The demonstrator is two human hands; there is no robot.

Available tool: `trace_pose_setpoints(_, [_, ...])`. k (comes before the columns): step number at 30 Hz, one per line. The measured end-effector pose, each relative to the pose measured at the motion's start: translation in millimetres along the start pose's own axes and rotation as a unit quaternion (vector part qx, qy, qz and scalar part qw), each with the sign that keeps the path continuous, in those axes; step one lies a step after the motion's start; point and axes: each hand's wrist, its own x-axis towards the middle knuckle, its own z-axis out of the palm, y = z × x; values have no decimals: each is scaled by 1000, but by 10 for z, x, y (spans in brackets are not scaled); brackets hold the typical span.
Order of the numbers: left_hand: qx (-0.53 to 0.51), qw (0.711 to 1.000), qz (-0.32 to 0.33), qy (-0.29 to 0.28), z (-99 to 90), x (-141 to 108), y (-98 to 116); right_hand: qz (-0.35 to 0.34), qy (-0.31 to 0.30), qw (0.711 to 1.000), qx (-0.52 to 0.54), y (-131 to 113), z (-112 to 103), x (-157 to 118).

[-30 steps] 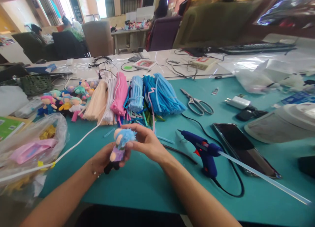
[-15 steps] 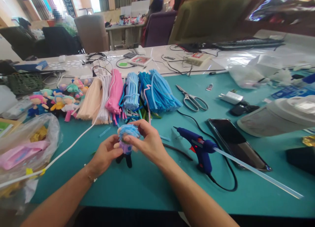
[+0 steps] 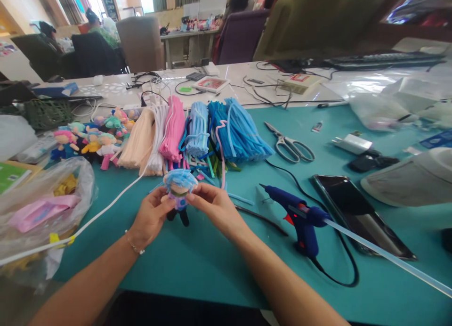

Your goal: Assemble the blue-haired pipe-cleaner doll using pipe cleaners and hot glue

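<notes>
A small doll (image 3: 181, 190) made of pipe cleaners, with blue hair, a lilac top and black legs, is held upright over the green mat. Its left side is pinched by my left hand (image 3: 152, 217), thumb across the lilac body. My right hand (image 3: 215, 204) grips the other side, with fingers at the head and thumb near the green neck band. Behind the doll lie bundles of pipe cleaners: blue (image 3: 243, 133), light blue (image 3: 197, 130), pink (image 3: 173, 133) and peach (image 3: 138, 140). To the right of my right hand rests a dark blue glue gun (image 3: 300, 217) with a clear glue stick in it.
Scissors (image 3: 289, 144) lie behind the glue gun, and a phone (image 3: 360, 217) is to its right, near a pale cup (image 3: 413, 180). Several finished dolls (image 3: 90, 140) cluster at the left. A plastic bag (image 3: 45, 208) and a white cable (image 3: 116, 203) are nearer me.
My right hand has come down from the top of the doll's hair to its side. The doll now faces me more squarely. The whole view has shifted slightly.
</notes>
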Motion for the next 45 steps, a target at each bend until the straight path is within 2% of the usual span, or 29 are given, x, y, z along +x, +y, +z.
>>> trace_pose_setpoints(4, [-2,1000,11,10,27,8,-15,8,2,1000,-7,56,15,7])
trace_pose_setpoints(11, [29,999,40,23,34,-13,-20,-19,5,999,-26,74,37,21])
trace_pose_setpoints(14, [57,996,58,29,11,-7,-36,-54,12,996,-71,61,48,7])
trace_pose_setpoints(16, [72,994,74,39,-13,0,-49,-113,59,981,-145,53,43,-17])
trace_pose_setpoints(17, [76,993,82,44,-26,4,-55,-162,89,962,-199,48,37,-33])
trace_pose_setpoints(19, [84,991,93,48,-50,9,-64,-281,125,897,-317,36,22,-69])
trace_pose_setpoints(22, [92,990,100,41,-67,12,-69,-418,82,782,-455,9,9,-114])
trace_pose_setpoints(25, [97,989,102,34,-66,8,-68,-452,35,702,-549,-18,17,-135])
trace_pose_setpoints(27, [98,989,102,30,-63,3,-68,-451,28,674,-584,-29,22,-140])
trace_pose_setpoints(29, [99,989,102,32,-61,0,-68,-446,32,666,-598,-35,21,-144])
trace_pose_setpoints(45, [99,990,94,32,-53,-4,-67,-441,41,679,-586,-49,12,-145])
